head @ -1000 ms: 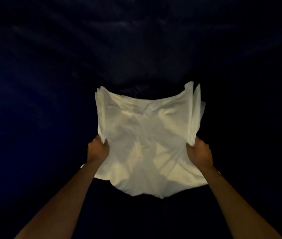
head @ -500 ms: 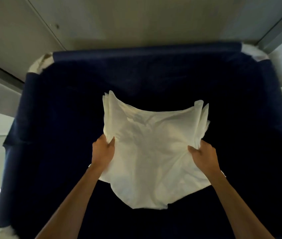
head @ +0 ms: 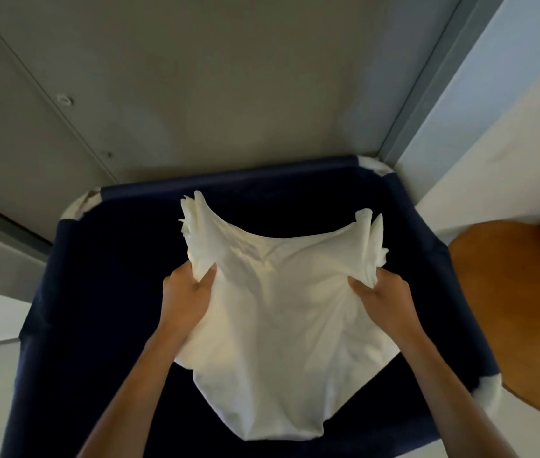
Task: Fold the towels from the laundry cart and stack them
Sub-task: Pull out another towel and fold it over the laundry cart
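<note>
A bundle of white towels [head: 278, 312], several layers thick at its edges, hangs above the dark blue laundry cart [head: 96, 292]. My left hand [head: 186, 299] grips its left edge and my right hand [head: 384, 299] grips its right edge. The cloth sags between the hands and droops toward me. The cart's inside below it is dark, so I cannot tell what it holds.
A brown wooden table [head: 519, 309] sits to the right of the cart. A grey wall [head: 229, 77] stands behind the cart, with a pale frame [head: 427, 94] at its right. The cart's white corner caps [head: 490, 391] show at its rim.
The view has risen out of the cart's dark inside; its rim, the wall and the table have come into sight. Both hands have lifted the towels higher, keeping the same grip.
</note>
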Action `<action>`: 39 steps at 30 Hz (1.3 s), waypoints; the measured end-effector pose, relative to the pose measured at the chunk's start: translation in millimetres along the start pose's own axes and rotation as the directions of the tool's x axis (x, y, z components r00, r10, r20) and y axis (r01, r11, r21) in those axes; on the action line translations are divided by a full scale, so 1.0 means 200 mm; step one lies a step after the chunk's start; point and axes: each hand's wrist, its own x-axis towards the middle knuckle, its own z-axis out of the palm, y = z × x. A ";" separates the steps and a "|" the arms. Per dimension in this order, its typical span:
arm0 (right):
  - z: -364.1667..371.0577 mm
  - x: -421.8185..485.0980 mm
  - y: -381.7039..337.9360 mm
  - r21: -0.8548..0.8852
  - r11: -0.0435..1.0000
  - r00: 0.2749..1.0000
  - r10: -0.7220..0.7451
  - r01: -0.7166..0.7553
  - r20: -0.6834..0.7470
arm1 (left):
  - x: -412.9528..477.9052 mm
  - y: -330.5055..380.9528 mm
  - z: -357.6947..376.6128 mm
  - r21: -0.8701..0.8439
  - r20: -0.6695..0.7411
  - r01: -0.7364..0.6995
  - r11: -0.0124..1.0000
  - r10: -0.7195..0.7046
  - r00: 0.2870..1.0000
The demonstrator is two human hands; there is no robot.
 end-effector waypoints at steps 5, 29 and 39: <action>-0.24 -0.07 0.06 0.079 0.996 0.999 -0.027 0.031 -0.047 | -0.18 0.22 0.06 -0.024 -0.010 -0.038 0.999 0.038 0.999; -1.62 -0.29 0.69 0.082 0.971 0.913 -0.179 0.223 -0.366 | -1.02 1.21 0.89 -0.084 -0.095 -0.318 0.945 0.310 0.946; -2.01 -0.01 0.94 0.198 0.954 0.907 -0.130 0.224 -0.400 | -0.91 1.58 1.42 -0.103 -0.084 -0.412 0.906 0.405 0.911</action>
